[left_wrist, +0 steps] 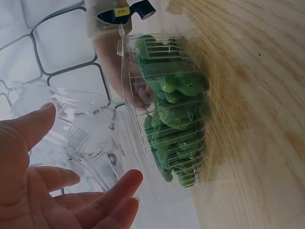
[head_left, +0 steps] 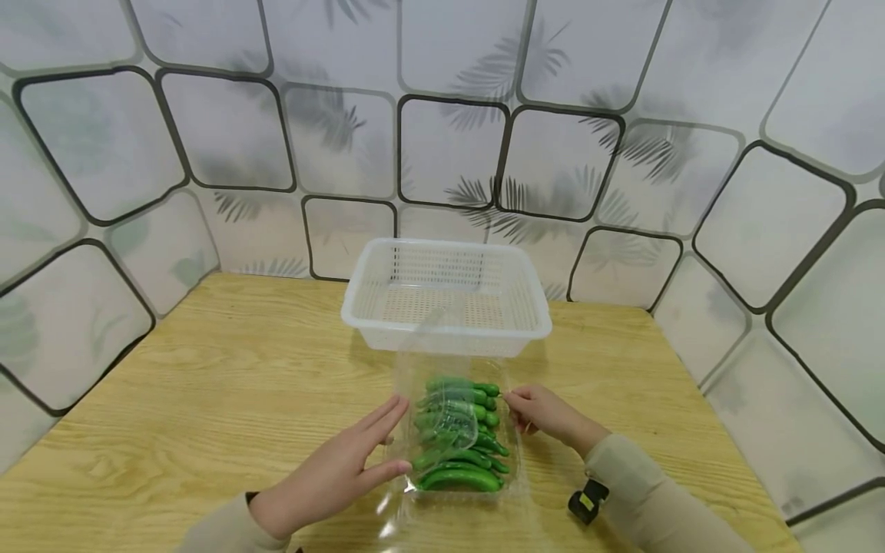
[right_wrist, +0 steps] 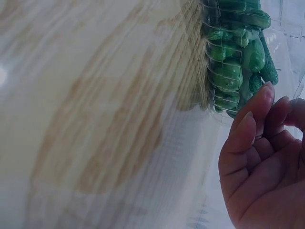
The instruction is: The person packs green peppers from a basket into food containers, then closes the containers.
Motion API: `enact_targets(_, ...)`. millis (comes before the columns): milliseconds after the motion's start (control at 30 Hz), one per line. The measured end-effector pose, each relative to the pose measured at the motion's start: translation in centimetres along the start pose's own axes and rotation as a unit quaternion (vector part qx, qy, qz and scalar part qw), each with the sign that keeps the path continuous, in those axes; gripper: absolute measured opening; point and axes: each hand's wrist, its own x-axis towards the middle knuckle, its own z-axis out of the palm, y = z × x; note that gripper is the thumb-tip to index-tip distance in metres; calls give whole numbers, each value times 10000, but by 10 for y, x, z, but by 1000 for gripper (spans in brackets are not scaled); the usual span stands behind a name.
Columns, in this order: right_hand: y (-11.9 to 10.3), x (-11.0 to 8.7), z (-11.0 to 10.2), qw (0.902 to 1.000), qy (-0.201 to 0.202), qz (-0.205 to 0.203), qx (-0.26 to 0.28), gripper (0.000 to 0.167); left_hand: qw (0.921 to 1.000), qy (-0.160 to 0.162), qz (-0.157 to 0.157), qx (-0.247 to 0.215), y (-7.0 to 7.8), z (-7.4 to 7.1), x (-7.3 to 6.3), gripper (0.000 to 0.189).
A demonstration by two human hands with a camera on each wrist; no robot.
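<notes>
In the head view a clear plastic box (head_left: 515, 480) lies on the table, filled with rows of long green peppers (head_left: 462, 480). Its transparent lid (left_wrist: 90, 143) is raised beside the left hand, overlapping part of the peppers in the head view. My left hand (head_left: 339, 472) is at the box's left side, fingers extended and thumb apart, fingertips right at the plastic. At the right rim my right hand (head_left: 546, 415) has its fingers curled, thumb and index pinching the stem end of one green pepper (right_wrist: 269, 62). That pepper slants out over the rim.
A white perforated basket (head_left: 449, 342) stands just behind the box, near the patterned wall (head_left: 449, 153). Wooden tabletop (head_left: 228, 369) extends to both sides. A small black device (head_left: 588, 501) with a yellow label sits at the right sleeve.
</notes>
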Motion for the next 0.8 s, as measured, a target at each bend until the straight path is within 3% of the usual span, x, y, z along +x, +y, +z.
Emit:
enact_targets(300, 3, 1, -1, 9999, 29, 16, -108, 42, 9997, -112, -153, 150, 0, 2, 0, 71)
enact_targets(800, 4, 1, 0, 9999, 41, -28, -88, 42, 9971, -64, -10, 763, -1, 4, 0, 69)
